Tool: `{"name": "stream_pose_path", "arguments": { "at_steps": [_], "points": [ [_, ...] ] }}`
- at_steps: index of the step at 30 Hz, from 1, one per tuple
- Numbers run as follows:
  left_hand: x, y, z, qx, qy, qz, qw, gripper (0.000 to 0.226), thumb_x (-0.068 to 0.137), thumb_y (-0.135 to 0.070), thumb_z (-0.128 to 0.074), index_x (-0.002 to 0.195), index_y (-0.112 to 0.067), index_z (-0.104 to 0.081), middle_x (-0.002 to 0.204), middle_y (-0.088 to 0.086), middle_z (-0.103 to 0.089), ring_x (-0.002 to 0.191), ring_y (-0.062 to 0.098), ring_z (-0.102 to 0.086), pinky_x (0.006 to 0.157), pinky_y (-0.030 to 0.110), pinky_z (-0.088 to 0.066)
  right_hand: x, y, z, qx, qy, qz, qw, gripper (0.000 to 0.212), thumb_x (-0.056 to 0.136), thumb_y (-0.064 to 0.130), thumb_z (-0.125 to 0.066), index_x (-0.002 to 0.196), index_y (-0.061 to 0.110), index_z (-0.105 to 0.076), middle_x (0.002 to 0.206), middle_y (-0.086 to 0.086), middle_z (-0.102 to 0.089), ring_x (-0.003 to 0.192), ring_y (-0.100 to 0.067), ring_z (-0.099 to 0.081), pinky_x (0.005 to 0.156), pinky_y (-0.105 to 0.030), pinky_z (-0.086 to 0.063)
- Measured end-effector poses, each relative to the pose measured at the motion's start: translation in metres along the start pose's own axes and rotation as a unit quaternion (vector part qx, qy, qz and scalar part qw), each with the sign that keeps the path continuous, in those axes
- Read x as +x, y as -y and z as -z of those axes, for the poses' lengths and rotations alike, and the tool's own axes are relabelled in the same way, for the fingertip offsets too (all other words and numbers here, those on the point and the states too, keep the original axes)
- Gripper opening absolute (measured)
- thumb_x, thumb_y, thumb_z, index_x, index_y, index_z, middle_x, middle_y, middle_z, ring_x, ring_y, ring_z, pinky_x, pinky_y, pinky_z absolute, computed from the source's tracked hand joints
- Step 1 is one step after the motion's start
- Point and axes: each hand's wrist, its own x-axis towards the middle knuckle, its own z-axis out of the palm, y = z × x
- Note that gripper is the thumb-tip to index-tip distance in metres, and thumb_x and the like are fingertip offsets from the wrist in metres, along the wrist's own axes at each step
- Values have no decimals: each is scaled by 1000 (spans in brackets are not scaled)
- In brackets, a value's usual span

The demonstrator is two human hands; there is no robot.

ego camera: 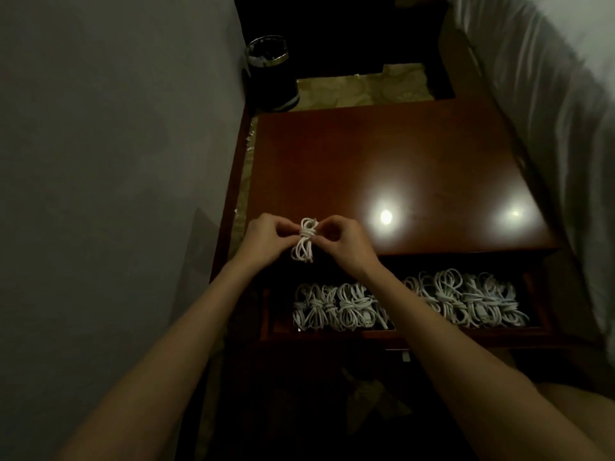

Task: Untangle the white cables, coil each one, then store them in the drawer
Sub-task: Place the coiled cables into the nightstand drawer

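Two bare hands meet above the front edge of the glossy reddish-brown wooden tabletop (399,154). Left hand (266,241) and right hand (346,242) each pinch the waist of a small coiled white cable bundle (305,241), fingers curled onto its wrapped middle; fingertip detail is lost in dim light. Below, the open wooden drawer (432,333) holds a row of coiled white cables (466,301); the right forearm hides the row's middle, so no count is possible. A dark cylindrical bin (269,74) stands beyond the tabletop, its contents unclear. White bedding (549,94) is cut off at right.
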Motion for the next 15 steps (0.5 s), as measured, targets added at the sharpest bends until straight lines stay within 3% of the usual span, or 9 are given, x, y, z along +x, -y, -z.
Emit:
{"name": "stream_pose_path", "arguments": {
  "at_steps": [3, 5, 11, 15],
  "points": [
    [-29, 0, 2, 98, 14, -44, 994, 21, 85, -23, -74, 105, -17, -74, 96, -8, -71, 85, 0, -61, 74, 9, -46, -31, 2, -1, -41, 30, 24, 998, 16, 87, 21, -72, 99, 11, -69, 93, 1, -68, 84, -9, -62, 74, -18, -47],
    [-48, 7, 2, 152, 19, -39, 987, 20, 86, -25, -73, 105, -19, -74, 101, -4, -72, 89, 5, -64, 81, 22, -53, -46, 1, -12, -54, 51, 32, 997, 15, 87, 21, -71, 98, 11, -70, 89, 3, -68, 82, -9, -62, 72, -18, -47],
    [-76, 36, -9, 297, 5, -62, 953, 17, 91, -30, -64, 104, -22, -72, 101, -1, -68, 100, 15, -56, 74, 28, -46, -65, -15, -56, -108, 82, 41, 990, 12, 87, 24, -70, 94, 14, -69, 90, -2, -72, 83, -17, -66, 75, -34, -53],
    [-74, 44, -25, 383, 45, -89, 918, 23, 95, -30, -56, 107, -17, -70, 109, 2, -63, 106, 20, -50, 82, 32, -45, -68, -25, -65, -194, 106, 43, 974, 15, 91, 27, -65, 99, 14, -67, 97, -7, -69, 88, -24, -65, 75, -35, -52]
  ]
}}
